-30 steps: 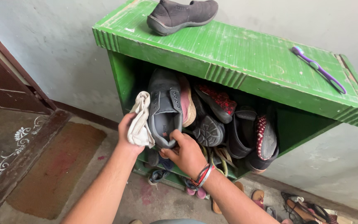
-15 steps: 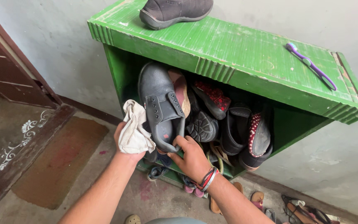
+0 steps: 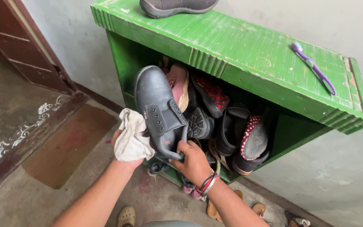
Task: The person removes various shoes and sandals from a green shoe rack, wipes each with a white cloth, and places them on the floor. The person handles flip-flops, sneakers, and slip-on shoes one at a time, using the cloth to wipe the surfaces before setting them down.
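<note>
My right hand [image 3: 193, 160] grips the heel end of a dark grey lace-up shoe [image 3: 158, 107], holding it tilted, toe up, in front of a green wooden shoe cabinet [image 3: 248, 50]. My left hand [image 3: 122, 145] clutches a crumpled white cloth [image 3: 132, 135] that presses against the shoe's side. Red and white bangles circle my right wrist. Behind the shoe, the cabinet's open shelf is crammed with several shoes and sandals.
On the cabinet's top lie a dark grey shoe [image 3: 175, 7] at the back and a purple toothbrush [image 3: 314, 67] to the right. Sandals [image 3: 215, 208] lie on the concrete floor under the cabinet. A brown mat [image 3: 70, 143] and a wooden door frame [image 3: 38, 59] are to the left.
The grey shoe has come further out of the shelf and tipped up. The cloth in my left hand has moved against its side. The view has shifted closer.
</note>
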